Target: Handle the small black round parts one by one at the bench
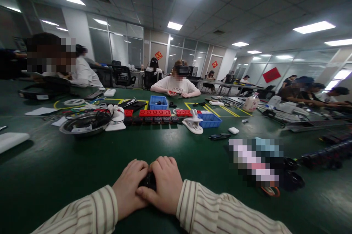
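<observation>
My left hand [131,188] and my right hand [165,186] are together low in the middle of the view, over the green tabletop. Between them they grip a small black object [149,181]. Only its dark top shows in the gap between the thumbs and fingers, so its kind cannot be made out. The fingers of both hands curl over its far side, and my right thumb lies along its near edge. Striped sleeves cover both wrists.
Across the green table [143,142] stand red and black socket modules [154,116], blue bins [210,120], a metal bowl [79,127] with cables and a white clip stand [194,122]. A black cable piece [220,136] lies right. A co-worker [177,84] sits opposite.
</observation>
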Demonstrator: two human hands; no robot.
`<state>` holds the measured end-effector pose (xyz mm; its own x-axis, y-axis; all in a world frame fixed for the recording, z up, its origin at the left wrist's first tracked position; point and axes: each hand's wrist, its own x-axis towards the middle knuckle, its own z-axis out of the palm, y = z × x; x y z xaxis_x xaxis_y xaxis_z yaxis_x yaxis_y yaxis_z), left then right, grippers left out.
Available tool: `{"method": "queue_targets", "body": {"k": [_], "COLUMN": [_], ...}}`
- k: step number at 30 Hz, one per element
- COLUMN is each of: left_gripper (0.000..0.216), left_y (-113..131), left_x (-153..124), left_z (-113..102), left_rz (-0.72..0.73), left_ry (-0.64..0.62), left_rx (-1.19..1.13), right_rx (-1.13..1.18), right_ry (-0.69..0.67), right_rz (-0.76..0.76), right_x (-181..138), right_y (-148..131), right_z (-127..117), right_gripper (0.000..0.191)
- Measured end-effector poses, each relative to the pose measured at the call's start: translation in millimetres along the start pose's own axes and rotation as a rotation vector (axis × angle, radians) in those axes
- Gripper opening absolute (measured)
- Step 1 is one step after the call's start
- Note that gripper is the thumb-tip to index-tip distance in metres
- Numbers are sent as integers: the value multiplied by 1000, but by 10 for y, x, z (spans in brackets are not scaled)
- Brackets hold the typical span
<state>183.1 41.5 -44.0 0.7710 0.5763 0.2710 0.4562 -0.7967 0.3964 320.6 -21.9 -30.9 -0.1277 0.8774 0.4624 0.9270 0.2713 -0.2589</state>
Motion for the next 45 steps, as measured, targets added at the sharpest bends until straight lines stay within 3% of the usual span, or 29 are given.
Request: {"method": "queue_targets", "body": {"k": [3, 7, 11, 16, 20, 24, 30, 33, 36, 38, 41, 45], "left_gripper": [29, 31, 51, 61, 48, 33, 37, 43, 47, 49, 52, 48], "left_y": [-33, -112, -180, -139, -52, -27, -42, -56, -95, -125, -144, -131], "left_x": [17, 31, 10, -41, -26, 27, 53, 30, 0, -14, -20, 0], "left_z": [-29, -1, 71, 59, 23, 0, -48, -12, 48, 70, 58, 21], "left_rz": [26, 112, 126, 151, 109, 56, 80, 114, 165, 165, 133, 99], "left_ry": [-36, -73, -60, 15, 4, -50, -106, -100, -70, -70, -93, -118], "left_rx": [-74, -153, -149, -7, 59, -37, -189, -149, -50, -25, -30, -38], "right_rx": [8, 79, 192, 221, 97, -11, -15, 47, 96, 131, 152, 64], "right_ry": [-19, -15, 29, 132, 36, -45, -81, -86, -63, -22, 24, -27], "right_rz": [-98, -342, -457, -221, -35, 4, -238, -411, -487, -436, -231, -10], "right_x": [-7, -34, -53, -42, -32, -15, 1, -25, -51, -60, -62, -63], "right_y": [-2, 8, 9, 17, -9, -25, 10, -13, -43, -49, -47, -71], "right_z": [-41, -36, -20, -6, -4, -29, -48, -30, -1, 5, -14, -71], "right_gripper": [33, 19, 22, 45, 47, 41, 27, 15, 19, 27, 35, 39]}}
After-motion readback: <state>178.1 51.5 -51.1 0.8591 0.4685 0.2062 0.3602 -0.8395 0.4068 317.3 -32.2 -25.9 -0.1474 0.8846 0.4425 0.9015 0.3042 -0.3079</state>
